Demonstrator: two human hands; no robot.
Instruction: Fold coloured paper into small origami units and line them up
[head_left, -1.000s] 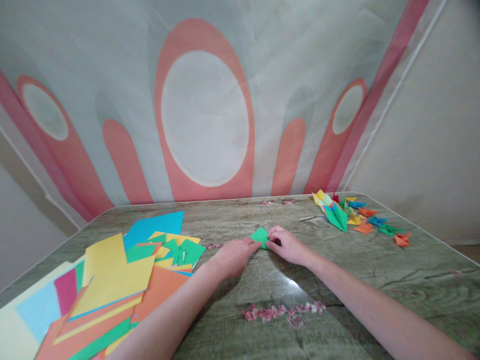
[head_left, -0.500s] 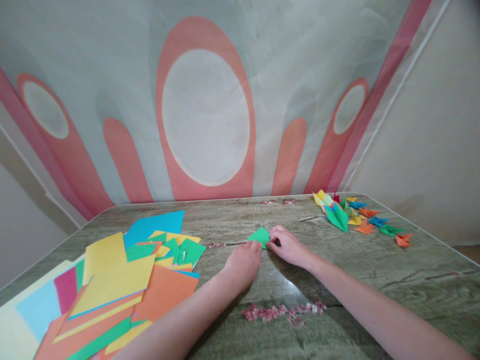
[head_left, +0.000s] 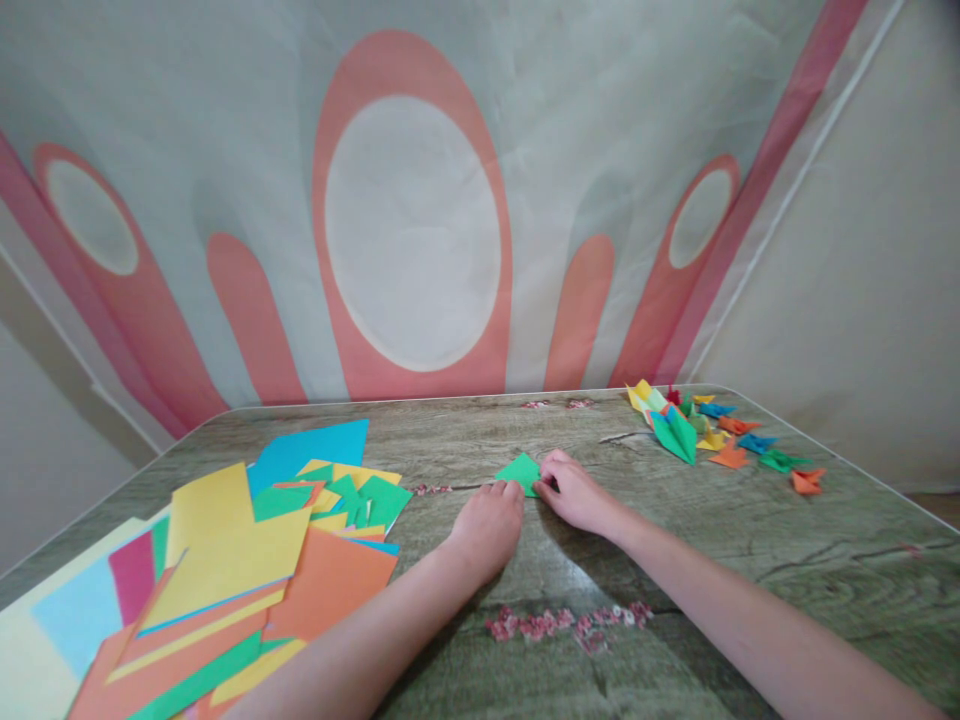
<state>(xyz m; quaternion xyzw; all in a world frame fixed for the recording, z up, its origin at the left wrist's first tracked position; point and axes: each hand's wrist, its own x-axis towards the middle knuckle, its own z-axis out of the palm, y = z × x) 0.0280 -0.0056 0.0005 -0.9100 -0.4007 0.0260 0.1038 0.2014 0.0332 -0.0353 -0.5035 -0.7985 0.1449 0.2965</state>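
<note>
A small piece of green paper [head_left: 520, 468], apparently folded, lies on the wood-patterned table in front of me. My left hand [head_left: 489, 520] rests at its near left edge, fingers curled down onto the paper. At the paper's right corner, my right hand [head_left: 571, 488] pinches the edge between thumb and fingers. Both hands hide the near and right parts of the sheet, so its exact folds cannot be made out.
Loose coloured paper sheets [head_left: 225, 560] spread over the table's left side, with cut green scraps [head_left: 367, 500] on top. At the back right sit a green paper plane [head_left: 674, 436] and several small folded paper figures [head_left: 739, 424]. A printed backdrop [head_left: 412, 230] stands behind the table.
</note>
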